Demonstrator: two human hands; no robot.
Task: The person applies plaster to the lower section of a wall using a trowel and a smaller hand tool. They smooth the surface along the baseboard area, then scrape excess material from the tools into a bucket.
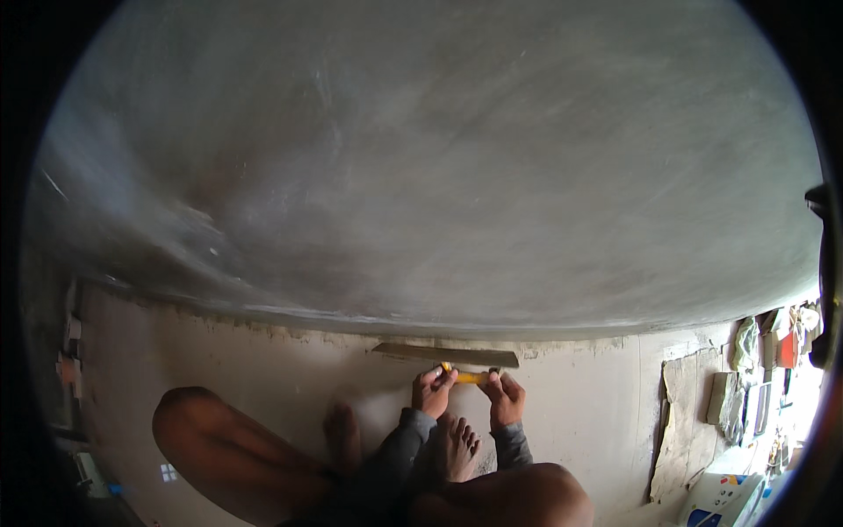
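Beside a flat strip (446,354) lying near the grey wall (457,176), the left hand (429,395) and right hand (507,401) have their grips closed on opposite ends of a yellow piece (470,378), seemingly a handling step calling next for steady control.

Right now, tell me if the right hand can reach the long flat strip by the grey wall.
Likely yes: the long flat strip lies just beyond the right hand, with nothing visible blocking its right end. That hand holds the yellow piece, though, so it may need to let go first.
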